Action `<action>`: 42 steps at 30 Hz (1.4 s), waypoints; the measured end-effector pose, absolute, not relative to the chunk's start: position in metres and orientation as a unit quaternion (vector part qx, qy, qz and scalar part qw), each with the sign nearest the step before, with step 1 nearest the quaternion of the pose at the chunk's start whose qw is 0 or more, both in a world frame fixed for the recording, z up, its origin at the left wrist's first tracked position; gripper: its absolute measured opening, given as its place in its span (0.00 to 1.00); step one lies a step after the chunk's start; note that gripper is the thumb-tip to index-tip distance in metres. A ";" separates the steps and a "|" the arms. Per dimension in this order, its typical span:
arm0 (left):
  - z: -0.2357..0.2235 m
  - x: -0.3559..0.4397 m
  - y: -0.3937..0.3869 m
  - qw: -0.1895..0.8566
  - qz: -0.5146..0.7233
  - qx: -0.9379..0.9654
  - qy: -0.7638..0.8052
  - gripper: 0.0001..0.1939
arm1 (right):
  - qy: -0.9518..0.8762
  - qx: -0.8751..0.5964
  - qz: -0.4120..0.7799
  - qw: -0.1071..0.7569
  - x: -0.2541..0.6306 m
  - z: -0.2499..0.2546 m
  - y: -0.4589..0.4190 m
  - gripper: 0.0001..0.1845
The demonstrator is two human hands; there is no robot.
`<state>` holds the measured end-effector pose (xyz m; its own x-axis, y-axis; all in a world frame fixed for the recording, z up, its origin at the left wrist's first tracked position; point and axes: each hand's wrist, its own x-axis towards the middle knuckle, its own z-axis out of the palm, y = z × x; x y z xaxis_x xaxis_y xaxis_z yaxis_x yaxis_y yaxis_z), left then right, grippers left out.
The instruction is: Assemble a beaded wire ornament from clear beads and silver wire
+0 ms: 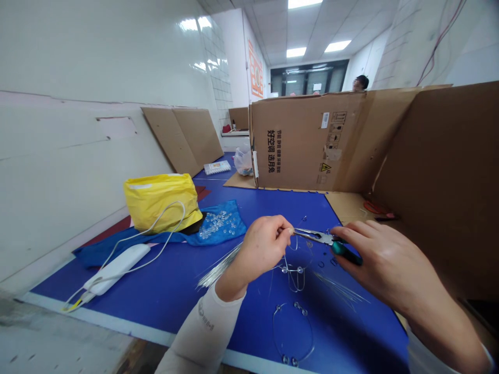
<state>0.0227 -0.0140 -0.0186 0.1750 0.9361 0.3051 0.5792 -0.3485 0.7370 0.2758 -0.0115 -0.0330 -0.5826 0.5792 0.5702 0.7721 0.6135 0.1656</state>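
Observation:
My right hand (pixel 390 262) grips needle-nose pliers (pixel 317 237) with green handles. Their steel jaws reach left to my left hand (pixel 263 250), whose fingertips pinch a thin wire at the jaw tips. Just below the hands stands a small wire frame with clear beads (pixel 295 275). Closer to me, a wire loop threaded with clear beads (pixel 292 332) lies flat on the blue mat (pixel 249 306). Loose bundles of thin silver wire (pixel 220 266) fan out under my left forearm and beneath my right hand (pixel 339 288).
Clear beads lie on a blue cloth (pixel 230 221) beside a yellow bag (pixel 161 202). A white power adapter (pixel 117 269) with its cable sits at left. Cardboard partitions (pixel 307 140) stand ahead and right, a white wall runs left, and a person (pixel 360 83) stands far behind.

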 end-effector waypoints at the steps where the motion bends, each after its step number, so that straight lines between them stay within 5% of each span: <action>1: -0.019 0.023 -0.014 0.237 0.377 0.729 0.520 0.09 | -0.867 -0.388 -0.204 0.237 0.276 -0.033 -0.011 0.11; 42: -0.020 0.022 -0.010 0.266 0.372 0.701 0.547 0.09 | -0.850 -0.379 -0.282 0.232 0.267 -0.028 -0.019 0.07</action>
